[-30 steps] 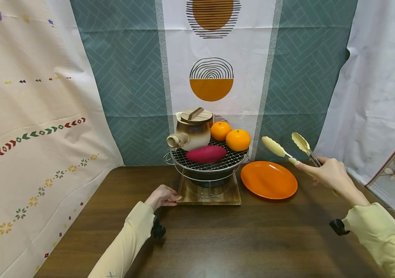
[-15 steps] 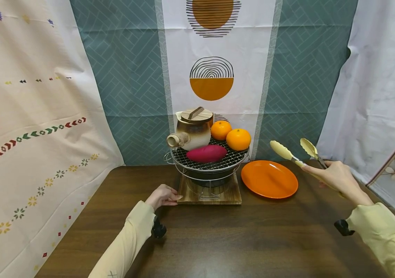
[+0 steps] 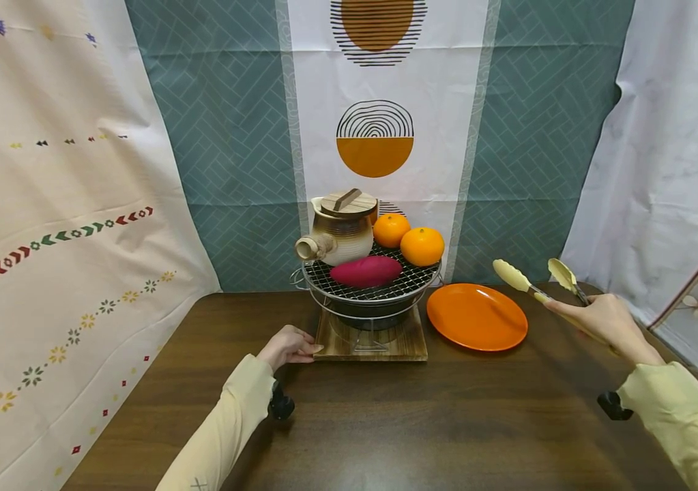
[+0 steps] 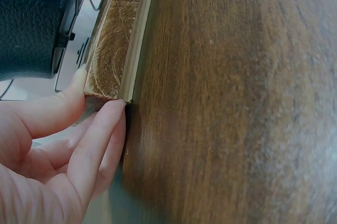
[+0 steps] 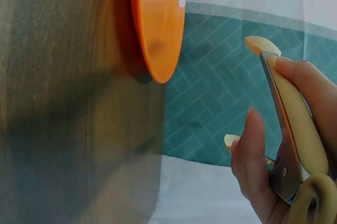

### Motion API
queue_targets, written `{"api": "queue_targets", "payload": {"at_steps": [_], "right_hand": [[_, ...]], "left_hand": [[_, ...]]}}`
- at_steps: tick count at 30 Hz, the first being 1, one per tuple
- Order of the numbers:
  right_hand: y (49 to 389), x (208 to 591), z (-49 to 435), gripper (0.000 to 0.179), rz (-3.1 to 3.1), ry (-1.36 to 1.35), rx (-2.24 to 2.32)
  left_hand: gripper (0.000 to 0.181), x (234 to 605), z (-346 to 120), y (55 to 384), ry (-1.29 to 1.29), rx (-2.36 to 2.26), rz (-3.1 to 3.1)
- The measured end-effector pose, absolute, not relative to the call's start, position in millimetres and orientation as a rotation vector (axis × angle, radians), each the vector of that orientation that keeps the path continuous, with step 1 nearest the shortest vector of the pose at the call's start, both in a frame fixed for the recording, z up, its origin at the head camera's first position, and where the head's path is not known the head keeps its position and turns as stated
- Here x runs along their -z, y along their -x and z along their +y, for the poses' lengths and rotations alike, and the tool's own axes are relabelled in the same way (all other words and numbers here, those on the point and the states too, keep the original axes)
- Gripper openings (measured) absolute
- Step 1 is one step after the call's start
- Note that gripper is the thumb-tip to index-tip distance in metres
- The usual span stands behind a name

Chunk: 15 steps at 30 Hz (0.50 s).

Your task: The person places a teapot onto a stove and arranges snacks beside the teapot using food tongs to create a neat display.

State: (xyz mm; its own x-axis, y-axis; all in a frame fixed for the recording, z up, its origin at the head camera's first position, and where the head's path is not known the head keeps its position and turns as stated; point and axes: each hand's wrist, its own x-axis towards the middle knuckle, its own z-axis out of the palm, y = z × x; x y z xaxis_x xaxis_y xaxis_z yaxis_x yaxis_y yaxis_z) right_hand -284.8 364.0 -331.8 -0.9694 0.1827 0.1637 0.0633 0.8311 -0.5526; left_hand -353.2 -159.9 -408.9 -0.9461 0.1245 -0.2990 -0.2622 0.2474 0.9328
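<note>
My left hand (image 3: 290, 346) pinches the front left corner of a square wooden board (image 3: 406, 344), thumb on top and fingers at its lower edge in the left wrist view. On the board stands a round grill (image 3: 379, 293) in a wire frame. A magenta sweet potato (image 3: 366, 271), two oranges (image 3: 422, 246) and a lidded clay pot (image 3: 349, 235) sit on its mesh. My right hand (image 3: 606, 317) holds yellow-tipped tongs (image 3: 511, 275) above the table, their arms spread with nothing between them. Left of that hand lies an orange plate (image 3: 477, 317), bare on top.
A brown wooden table (image 3: 373, 423) carries everything. A teal and white patterned cloth (image 3: 244, 170) hangs behind the grill. Cream cloth (image 3: 78, 239) closes the left side and a pale marbled cloth (image 3: 662, 170) the right. The pot's handle (image 3: 314, 247) sticks out toward the front left.
My right hand has moved right and slightly down with the tongs, away from the grill and past the plate. My left hand stays on the board's corner.
</note>
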Motion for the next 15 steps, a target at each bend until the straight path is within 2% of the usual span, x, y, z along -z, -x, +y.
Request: {"api": "queue_targets", "payload": {"at_steps": [15], "right_hand": [[288.2,351.7,386.2,0.064,-2.819,0.199,-0.737]], "left_hand": [[0.042,409.9,-159.5,350.3,0.121,-1.747,2.217]]}}
